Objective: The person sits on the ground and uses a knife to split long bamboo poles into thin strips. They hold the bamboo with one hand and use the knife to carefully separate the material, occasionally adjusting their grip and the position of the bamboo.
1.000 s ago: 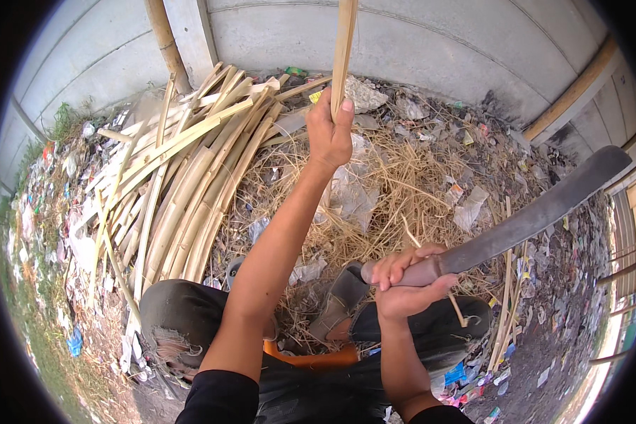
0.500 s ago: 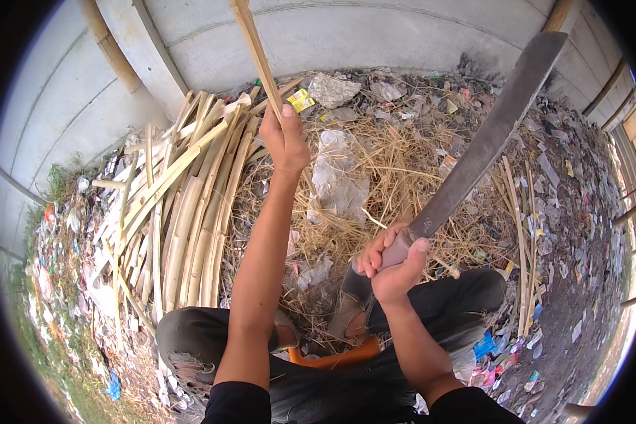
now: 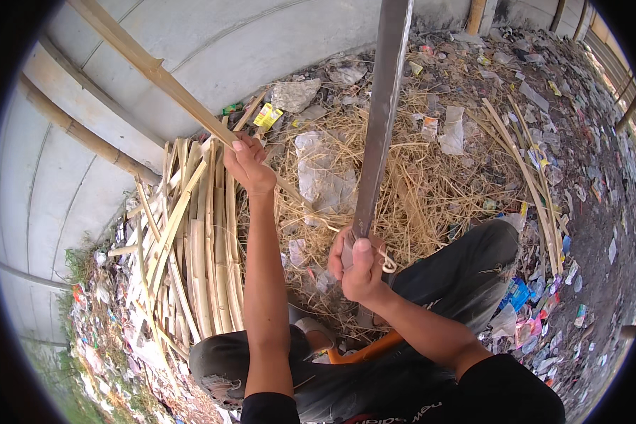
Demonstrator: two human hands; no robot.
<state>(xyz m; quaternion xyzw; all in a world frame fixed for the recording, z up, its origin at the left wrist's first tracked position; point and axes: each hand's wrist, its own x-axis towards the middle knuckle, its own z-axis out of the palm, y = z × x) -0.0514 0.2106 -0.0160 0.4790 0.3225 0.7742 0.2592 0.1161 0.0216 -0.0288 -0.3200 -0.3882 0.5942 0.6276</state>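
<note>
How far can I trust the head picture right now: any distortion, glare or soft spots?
Head view: fisheye bending, the panel seams on the wall curving and the corners going black; head view: daylight, with pale litter bright at lower left; head view: grass soft near the rim; head view: machete, left hand and right hand clearly outlined.

Holds left arm (image 3: pixel 267 304) well forward and almost straight, bare down to the left wrist (image 3: pixel 263 194). Grips with left hand (image 3: pixel 251 169), fingers curled, left thumb (image 3: pixel 240 146) laid nearest the tips. Bends right arm (image 3: pixel 431 328) inward toward the body's midline, lower and closer in. Clenches right hand (image 3: pixel 359 274) fist-like, right thumb (image 3: pixel 362 251) pressed on top, pointing forward. Has the 2 hands well apart.
</note>
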